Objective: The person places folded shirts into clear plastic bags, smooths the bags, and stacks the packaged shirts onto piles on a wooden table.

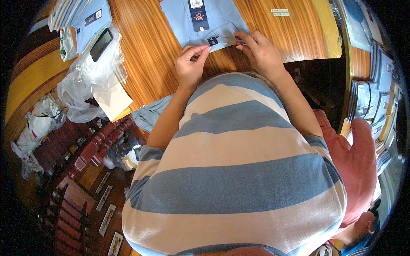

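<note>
A folded light blue shirt [176, 21], with a dark printed hang tag [198, 19] on its front, lies on the wood-grain table [147, 51] in front of me. At its near edge my left hand [191, 66] is closed, thumb and forefinger pinching by a small dark square tag [212, 41]. A thin dark cord loops just above that tag. My right hand [264, 53] is closed at the shirt's near right corner, around a small object with a red part [240, 43]. Its fingers hide most of that object, so its kind is unclear.
Packed blue shirts [87, 25] are stacked at the far left, beside a phone [101, 45] on clear plastic bags [81, 72]. Two small sticker strips [279, 12] lie right of the shirt. More packed garments [371, 98] fill the right side. A person in red trousers [348, 166] is close on my right.
</note>
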Available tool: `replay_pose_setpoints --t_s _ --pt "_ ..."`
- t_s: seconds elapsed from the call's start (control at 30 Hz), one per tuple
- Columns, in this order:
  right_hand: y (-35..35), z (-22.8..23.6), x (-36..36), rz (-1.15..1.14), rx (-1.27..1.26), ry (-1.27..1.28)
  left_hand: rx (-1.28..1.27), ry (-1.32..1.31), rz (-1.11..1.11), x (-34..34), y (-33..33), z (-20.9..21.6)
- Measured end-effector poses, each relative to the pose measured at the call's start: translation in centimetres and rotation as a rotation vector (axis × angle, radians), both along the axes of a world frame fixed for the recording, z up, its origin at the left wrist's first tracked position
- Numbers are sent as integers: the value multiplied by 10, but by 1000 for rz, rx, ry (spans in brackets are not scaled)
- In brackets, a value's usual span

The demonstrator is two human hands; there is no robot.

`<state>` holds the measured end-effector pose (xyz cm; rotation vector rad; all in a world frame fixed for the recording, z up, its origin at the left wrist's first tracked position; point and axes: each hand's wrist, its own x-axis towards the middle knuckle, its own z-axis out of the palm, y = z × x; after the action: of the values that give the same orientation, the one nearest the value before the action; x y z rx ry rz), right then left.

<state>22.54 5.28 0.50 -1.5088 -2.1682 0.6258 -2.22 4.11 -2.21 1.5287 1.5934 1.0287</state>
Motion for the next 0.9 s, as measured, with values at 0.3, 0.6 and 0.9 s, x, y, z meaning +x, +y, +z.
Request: replay_pose_setpoints --t_s 0.3,0.6,0.9 --pt "-1 -12 -10 160 295 -168 -86 -115 -17 2 -7 -2" --pt "-1 -15 -16 163 327 -127 -109 -156 -63 8 -10 -11" --pt "6 -13 0 28 261 -27 -126 -149 -185 -6 -21 -2"
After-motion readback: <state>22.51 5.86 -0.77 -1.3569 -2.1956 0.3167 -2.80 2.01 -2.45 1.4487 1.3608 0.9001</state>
